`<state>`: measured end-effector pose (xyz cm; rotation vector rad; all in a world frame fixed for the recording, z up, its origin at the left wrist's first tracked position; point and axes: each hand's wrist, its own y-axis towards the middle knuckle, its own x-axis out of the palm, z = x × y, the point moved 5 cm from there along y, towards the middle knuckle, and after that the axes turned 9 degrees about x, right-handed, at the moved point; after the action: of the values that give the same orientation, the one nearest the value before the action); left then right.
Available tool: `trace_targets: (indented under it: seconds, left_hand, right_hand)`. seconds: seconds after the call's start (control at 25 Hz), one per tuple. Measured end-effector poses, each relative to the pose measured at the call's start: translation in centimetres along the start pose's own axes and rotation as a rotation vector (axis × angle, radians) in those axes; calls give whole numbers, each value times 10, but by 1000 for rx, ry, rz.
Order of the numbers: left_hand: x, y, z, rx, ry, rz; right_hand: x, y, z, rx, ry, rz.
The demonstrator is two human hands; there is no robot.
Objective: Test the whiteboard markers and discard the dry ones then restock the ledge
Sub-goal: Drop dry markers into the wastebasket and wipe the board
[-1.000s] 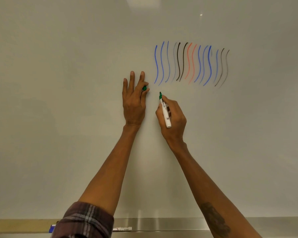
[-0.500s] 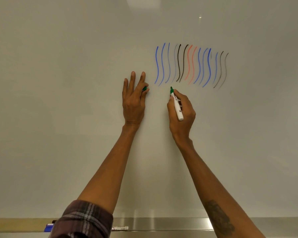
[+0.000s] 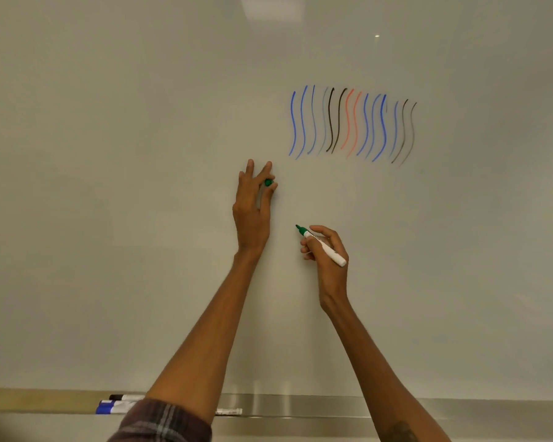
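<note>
Blue, black and red test strokes point(image 3: 351, 122) mark the whiteboard point(image 3: 109, 186), none green yet. Below them the right hand point(image 3: 328, 255) grips the uncapped green marker point(image 3: 322, 246); the left hand point(image 3: 251, 215) pinches its green cap point(image 3: 268, 182) in its fingers point(image 3: 250, 169). Spare markers point(image 3: 118, 407) lie on the ledge point(image 3: 300, 407); discarding and restocking seemingly remain

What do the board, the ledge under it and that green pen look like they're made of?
Whiteboard: glossy, perhaps glass or enamel; a light reflection shows near its top. Ledge: brushed metal, likely aluminium, by its silvery streaked sheen. Green marker: smooth white barrel, probably plastic, with a green tip.
</note>
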<state>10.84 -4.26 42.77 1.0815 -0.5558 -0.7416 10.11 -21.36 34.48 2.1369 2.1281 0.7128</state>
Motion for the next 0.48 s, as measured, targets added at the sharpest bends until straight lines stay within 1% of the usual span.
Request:
trace_targets:
  seconds: [0.08,0.2,0.36,0.4,0.48]
  left_hand:
    - [-8,-29,4,-171,-136,68]
    - [-17,-67,11,-406,-292,144]
    - [-24,-107,-2,-689,-544,291]
    - [-25,-113,-5,-732,-572,317]
    - [-28,-124,-6,-781,-585,312]
  right_hand:
    - [4,-6,6,102,120,-36]
    - [15,-19,15,209,297,-140]
    - [18,-40,29,247,286,-162]
    - [18,-44,33,257,286,-162]
    - [18,-52,39,273,271,-164]
